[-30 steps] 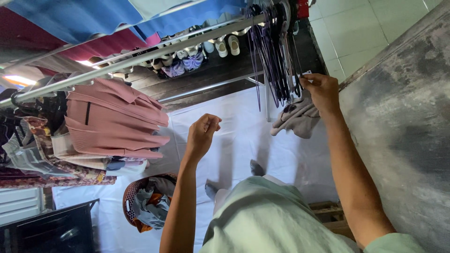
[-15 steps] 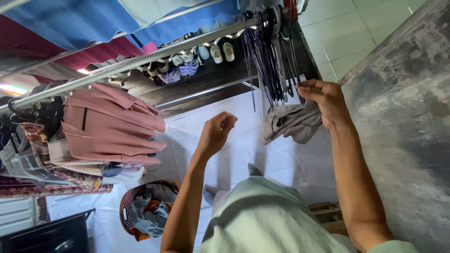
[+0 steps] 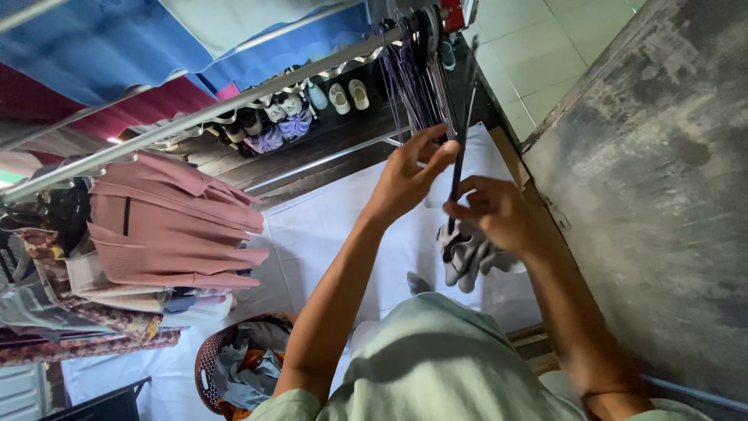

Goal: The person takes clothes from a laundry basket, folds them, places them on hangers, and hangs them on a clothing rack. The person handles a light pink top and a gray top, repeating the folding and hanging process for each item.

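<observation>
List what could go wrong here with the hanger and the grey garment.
The grey garment dangles from the right hand, apparently held loosely, and could slip onto the white sheet. The dark hanger that the left hand touches sits among bunched hangers on the rail; pulling it may snag or drag the others off.

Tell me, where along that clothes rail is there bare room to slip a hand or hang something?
The rail is bare between the pink jacket and the bunch of empty hangers; below it, the white sheet is open. It is crowded at the hangers, where the left hand and right hand, holding a grey garment, work, and among clothes left of the jacket.
</observation>
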